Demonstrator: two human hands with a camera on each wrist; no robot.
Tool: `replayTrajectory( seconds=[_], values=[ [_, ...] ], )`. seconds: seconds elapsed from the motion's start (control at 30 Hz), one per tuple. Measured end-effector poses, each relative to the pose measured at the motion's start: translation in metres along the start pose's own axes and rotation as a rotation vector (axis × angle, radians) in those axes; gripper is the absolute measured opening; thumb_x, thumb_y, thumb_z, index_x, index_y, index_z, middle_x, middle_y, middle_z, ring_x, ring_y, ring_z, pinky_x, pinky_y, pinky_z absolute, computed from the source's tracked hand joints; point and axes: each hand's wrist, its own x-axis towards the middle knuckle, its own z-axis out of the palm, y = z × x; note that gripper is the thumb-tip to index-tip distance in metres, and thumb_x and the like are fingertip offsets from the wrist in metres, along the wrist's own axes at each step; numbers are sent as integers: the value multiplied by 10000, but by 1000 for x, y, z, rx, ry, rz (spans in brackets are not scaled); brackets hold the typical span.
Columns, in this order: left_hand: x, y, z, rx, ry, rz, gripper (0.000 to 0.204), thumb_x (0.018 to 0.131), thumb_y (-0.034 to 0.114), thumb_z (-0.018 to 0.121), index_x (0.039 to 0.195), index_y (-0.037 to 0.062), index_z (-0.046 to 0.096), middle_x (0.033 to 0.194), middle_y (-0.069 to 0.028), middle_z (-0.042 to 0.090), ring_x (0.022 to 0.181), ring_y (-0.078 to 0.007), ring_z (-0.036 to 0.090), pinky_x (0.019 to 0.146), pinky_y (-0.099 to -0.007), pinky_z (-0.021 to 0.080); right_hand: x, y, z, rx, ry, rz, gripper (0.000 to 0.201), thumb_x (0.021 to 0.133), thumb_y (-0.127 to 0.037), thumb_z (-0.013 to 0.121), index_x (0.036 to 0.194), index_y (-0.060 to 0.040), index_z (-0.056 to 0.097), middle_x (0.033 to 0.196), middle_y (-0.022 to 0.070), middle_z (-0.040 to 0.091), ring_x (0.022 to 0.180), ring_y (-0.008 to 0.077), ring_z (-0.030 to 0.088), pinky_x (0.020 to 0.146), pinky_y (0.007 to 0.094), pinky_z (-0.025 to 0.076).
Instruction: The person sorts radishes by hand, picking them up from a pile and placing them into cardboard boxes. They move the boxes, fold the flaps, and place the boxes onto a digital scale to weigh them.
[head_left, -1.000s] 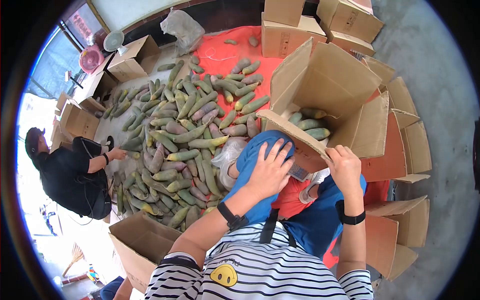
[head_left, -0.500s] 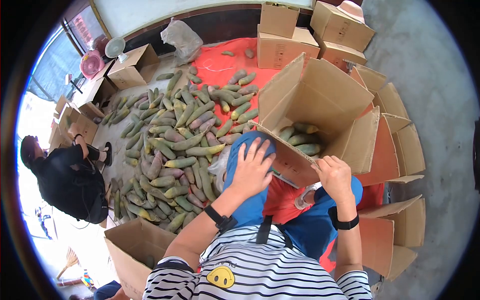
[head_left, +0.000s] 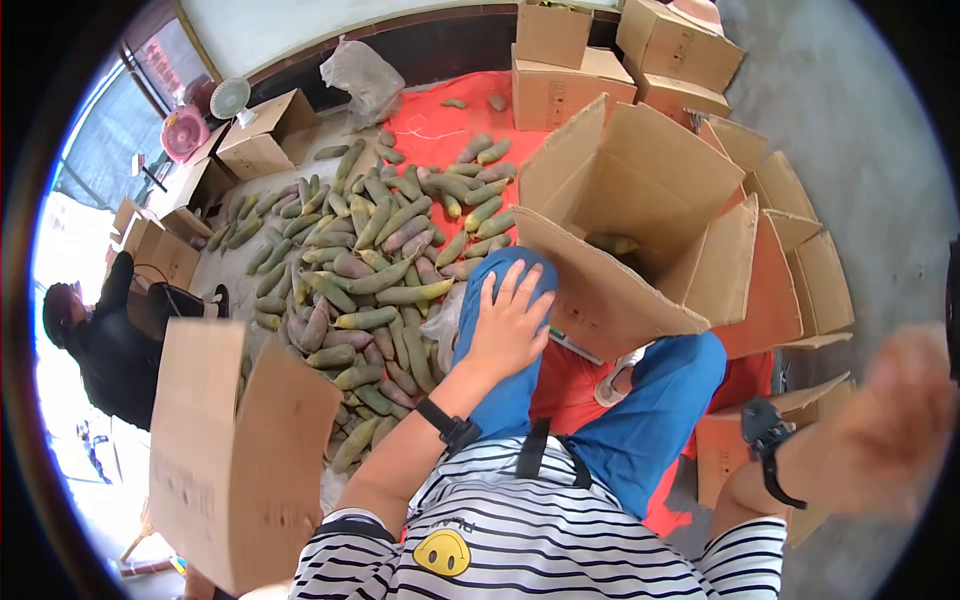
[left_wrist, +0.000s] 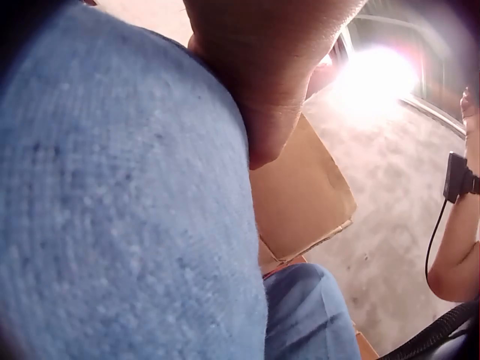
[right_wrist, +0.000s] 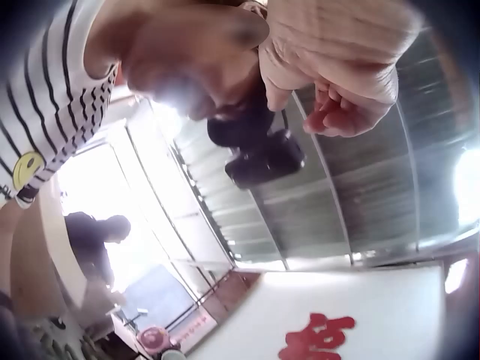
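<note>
My left hand (head_left: 510, 325) rests on the blue-trousered knee (head_left: 500, 270), fingers spread and nothing in them. In the left wrist view, the trouser cloth (left_wrist: 127, 195) fills most of the picture. Off to the right, my right hand (head_left: 890, 430) is raised away from the cardboard boxes and blurred. The right wrist view shows this hand (right_wrist: 337, 60) up beside the head, its fingers loosely curled and holding nothing. Between my knees and the red sheet stands an open cardboard box (head_left: 670, 160), flaps up. Long green radish-like vegetables (head_left: 612, 243) lie inside it, partly in shadow.
A large heap of green and purplish vegetables (head_left: 380, 270) covers the floor at left. A tilted box (head_left: 195, 430) stands close at lower left. More boxes line the right (head_left: 770, 280) and back (head_left: 565, 95). Another person (head_left: 110, 350) crouches at far left.
My right hand has let go of the box's near flap and swung up to the right. The lower-left box has risen and turned. My left hand stays on the knee.
</note>
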Motion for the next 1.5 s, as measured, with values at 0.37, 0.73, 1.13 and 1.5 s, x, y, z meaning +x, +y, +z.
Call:
replayTrajectory(
  seconds=[0.37,0.73,1.13,1.5],
  values=[
    [1,4,1,21,-21,9,461,757,260,697,1189,124,607,1454,-156,408,1394,-376,298,1109,-596,219,-15,26,-94,104,-114,39,666,818,-467,693,1234,32,547,1031,137,595,867,212,578,695,300,474],
    [7,7,1,-14,-67,-1,454,789,275,687,1214,144,597,1457,-137,403,1393,-363,300,1118,-586,212,-57,58,-88,158,-100,66,742,802,-502,708,1274,36,514,1067,130,593,847,194,575,697,277,466],
    [-23,-32,-75,-895,122,-380,879,758,258,780,1476,51,316,1514,-150,341,1393,-316,347,1122,-449,277,-55,65,141,442,-897,422,947,627,-343,899,1398,-35,443,1312,138,518,1058,226,585,850,331,490],
    [-110,-101,-133,-1121,515,-767,1133,644,332,882,1508,61,201,1547,-131,233,1394,-318,338,1055,-475,388,-132,48,263,893,-1186,904,1119,706,-463,831,1537,-76,190,1544,173,239,1353,325,399,1058,470,396]
  ],
)
